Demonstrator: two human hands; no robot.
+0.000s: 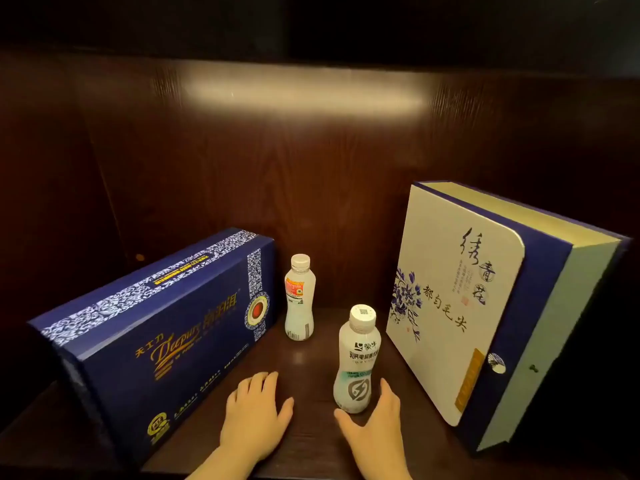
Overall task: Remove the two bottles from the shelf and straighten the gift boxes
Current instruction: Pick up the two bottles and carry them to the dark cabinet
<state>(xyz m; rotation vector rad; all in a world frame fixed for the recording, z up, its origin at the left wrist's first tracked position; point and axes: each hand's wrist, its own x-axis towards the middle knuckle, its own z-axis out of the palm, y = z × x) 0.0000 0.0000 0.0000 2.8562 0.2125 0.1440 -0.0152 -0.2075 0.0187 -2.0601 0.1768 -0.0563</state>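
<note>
Dark wood-grain shelf (311, 441) and back panel (277, 168), semi-gloss with a soft sheen; navy gift box (166, 327) of smooth card with shiny gold print; cream gift box (450, 306) of matt card; two bottles (300, 299) (356, 362) of smooth white plastic, ribbed caps, glossy labels.

Dark wood shelf (311, 441), visible grain on the board. Back panel (311, 174) same dark brown veneer, bright light smear (304, 86) glaring off its upper part. Left side wall (52, 202) in shadow. Top nearly black.
</note>
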